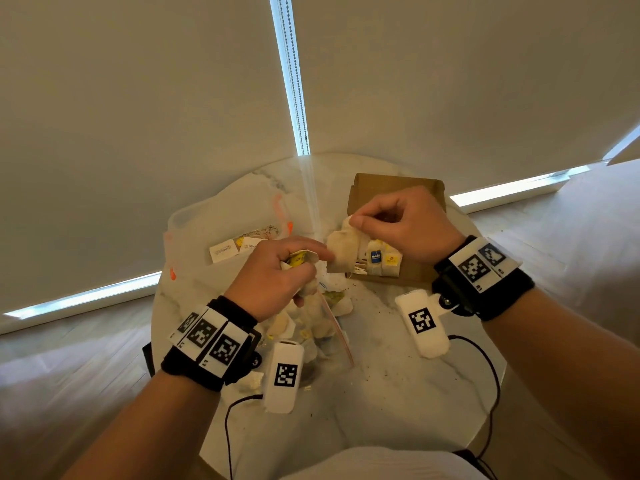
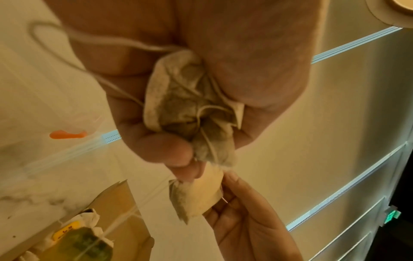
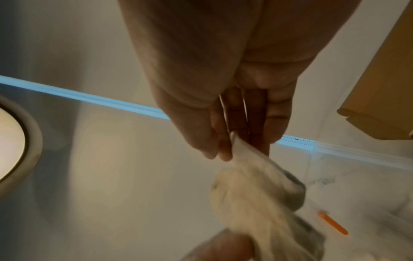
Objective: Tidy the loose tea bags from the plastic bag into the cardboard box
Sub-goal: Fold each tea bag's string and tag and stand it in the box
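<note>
Fingertips of the right hand (image 1: 398, 226) pinch the top edge of a tan tea bag (image 1: 343, 249), which hangs with its long axis near vertical, lower end down, just in front of the cardboard box (image 1: 398, 188). The left hand (image 1: 273, 282) is curled round a crumpled bunch of tea bags (image 2: 190, 106), strings trailing out of the fist, its forefinger reaching to the hanging bag. Inside the open box stand a few tea bags on edge, one with a blue tag (image 1: 375, 256) whose print is too small to read, one with a yellow tag (image 1: 391, 260). Under the left hand the clear plastic bag (image 1: 332, 327) lies on the marble table (image 1: 398, 375), more tea bags in it. Beyond lie white sachets (image 1: 224, 251) with blurred lettering.
</note>
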A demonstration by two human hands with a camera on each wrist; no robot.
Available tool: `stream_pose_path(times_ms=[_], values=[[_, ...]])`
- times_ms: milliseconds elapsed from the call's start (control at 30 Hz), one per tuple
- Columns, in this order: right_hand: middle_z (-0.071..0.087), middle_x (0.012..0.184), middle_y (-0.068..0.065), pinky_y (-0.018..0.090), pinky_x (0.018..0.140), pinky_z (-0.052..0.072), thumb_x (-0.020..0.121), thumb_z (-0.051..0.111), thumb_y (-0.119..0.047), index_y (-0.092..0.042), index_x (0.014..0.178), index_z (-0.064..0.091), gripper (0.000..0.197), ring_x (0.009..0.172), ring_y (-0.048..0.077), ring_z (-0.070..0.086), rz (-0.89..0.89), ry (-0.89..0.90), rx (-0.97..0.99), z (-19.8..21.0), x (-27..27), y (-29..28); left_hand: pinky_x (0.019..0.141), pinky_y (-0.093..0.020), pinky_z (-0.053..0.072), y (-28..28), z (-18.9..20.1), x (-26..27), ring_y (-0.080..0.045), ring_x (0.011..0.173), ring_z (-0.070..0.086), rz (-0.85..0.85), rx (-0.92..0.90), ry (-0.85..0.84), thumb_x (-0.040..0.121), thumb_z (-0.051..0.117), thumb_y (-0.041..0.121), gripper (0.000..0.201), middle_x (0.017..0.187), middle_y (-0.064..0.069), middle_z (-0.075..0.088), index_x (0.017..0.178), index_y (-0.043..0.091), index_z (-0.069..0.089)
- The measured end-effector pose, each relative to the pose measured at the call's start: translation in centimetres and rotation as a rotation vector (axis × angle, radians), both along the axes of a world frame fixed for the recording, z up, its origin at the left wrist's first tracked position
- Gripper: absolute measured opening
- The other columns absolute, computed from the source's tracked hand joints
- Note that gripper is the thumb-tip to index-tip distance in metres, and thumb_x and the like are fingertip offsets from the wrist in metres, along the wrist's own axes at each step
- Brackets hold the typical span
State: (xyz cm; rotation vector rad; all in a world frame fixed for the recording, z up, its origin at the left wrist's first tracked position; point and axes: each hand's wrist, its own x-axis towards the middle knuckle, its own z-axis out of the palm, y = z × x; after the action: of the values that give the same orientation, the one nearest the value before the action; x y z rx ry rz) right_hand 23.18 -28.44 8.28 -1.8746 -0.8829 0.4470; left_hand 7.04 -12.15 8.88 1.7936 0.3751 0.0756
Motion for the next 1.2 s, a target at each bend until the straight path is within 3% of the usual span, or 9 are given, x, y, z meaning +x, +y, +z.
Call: stream_pose_path(times_ms=[200,333,467,633,767,833,900,1000,1200], values=[[0.072,0.097,-0.007,0.024,0.074,0.058,0.087,0.070,-0.010,-0.023,0.092,0.074,0.015,0.084,0.010,0.070,-0.187,-0.041,-0.149,-3.4,4.5,-1.8,0.044,-0.029,0.050,0.5,-0.1,0.1,-0.046,0.068,0.062,0.019,-0.026,0.004,0.086,0.056,-0.008,0.029,0.106,0.003,0.070,0.097,0.008,0.077],[0.070,0.096,-0.004,0.011,0.068,0.043,0.088,0.069,-0.010,-0.019,0.091,0.074,0.011,0.083,0.008,0.062,-0.224,-0.079,-0.391,-8.9,6.1,-2.4,0.044,-0.032,0.049,0.5,0.0,0.4,-0.039,0.060,0.061,0.010,-0.057,-0.008,0.077,0.055,0.007,0.030,0.103,-0.016,0.067,0.095,0.011,0.078],[0.071,0.098,-0.002,0.026,0.085,0.051,0.087,0.068,-0.010,-0.026,0.080,0.074,0.018,0.088,0.011,0.062,-0.237,-0.050,-0.571,-14.1,6.3,-2.9,0.045,-0.030,0.048,0.4,0.2,0.6,-0.050,0.065,0.056,0.010,-0.092,0.011,0.083,0.055,-0.004,0.028,0.106,0.000,0.068,0.095,0.008,0.077],[0.073,0.098,0.002,0.021,0.084,0.046,0.089,0.065,-0.008,-0.018,0.085,0.077,0.016,0.085,0.013,0.061,-0.210,-0.021,-0.676,-16.6,5.9,-2.7,0.045,-0.030,0.048,0.2,0.3,0.8,-0.051,0.067,0.054,0.030,-0.119,0.039,0.076,0.053,0.007,0.030,0.105,0.003,0.069,0.094,0.009,0.078],[0.065,0.088,-0.006,0.020,0.073,0.044,0.091,0.067,-0.025,-0.017,0.092,0.073,0.011,0.071,0.002,0.050,-0.234,-0.219,-0.420,-13.0,4.6,-1.9,0.046,-0.030,0.048,0.4,0.3,0.9,-0.044,0.064,0.056,0.033,-0.099,0.057,0.075,0.053,0.007,0.030,0.098,-0.007,0.068,0.092,0.011,0.078],[0.067,0.090,-0.013,0.016,0.072,0.047,0.093,0.063,-0.033,-0.023,0.097,0.070,0.013,0.079,0.000,0.061,-0.206,-0.104,-0.114,-9.0,2.9,-0.6,0.046,-0.030,0.047,0.4,0.2,1.1,-0.046,0.064,0.057,0.034,-0.082,0.070,0.075,0.054,0.008,0.030,0.100,-0.019,0.066,0.092,0.013,0.078],[0.071,0.098,-0.008,0.021,0.079,0.054,0.096,0.057,-0.031,-0.020,0.108,0.068,0.019,0.092,0.004,0.067,-0.080,0.151,0.131,-5.1,1.0,0.7,0.044,-0.029,0.047,0.3,0.3,1.4,-0.044,0.062,0.058,0.027,-0.078,0.081,0.076,0.055,0.009,0.029,0.102,-0.024,0.065,0.092,0.012,0.078],[0.073,0.104,0.003,0.028,0.083,0.057,0.093,0.063,-0.021,-0.011,0.116,0.066,0.025,0.096,0.014,0.070,0.069,0.265,0.189,-2.6,-0.8,1.9,0.045,-0.028,0.047,0.0,0.7,1.8,-0.027,0.056,0.059,0.023,-0.071,0.092,0.078,0.056,0.006,0.027,0.098,-0.028,0.066,0.092,0.011,0.078],[0.073,0.088,0.005,0.024,0.066,0.057,0.086,0.071,-0.006,-0.009,0.097,0.074,0.011,0.075,0.012,0.067,-0.116,0.453,0.120,-2.7,-2.5,2.0,0.047,-0.027,0.045,-0.1,1.3,1.3,-0.021,0.054,0.057,0.072,-0.051,0.125,0.091,0.051,-0.006,0.030,0.053,0.002,0.059,0.097,0.009,0.076]])
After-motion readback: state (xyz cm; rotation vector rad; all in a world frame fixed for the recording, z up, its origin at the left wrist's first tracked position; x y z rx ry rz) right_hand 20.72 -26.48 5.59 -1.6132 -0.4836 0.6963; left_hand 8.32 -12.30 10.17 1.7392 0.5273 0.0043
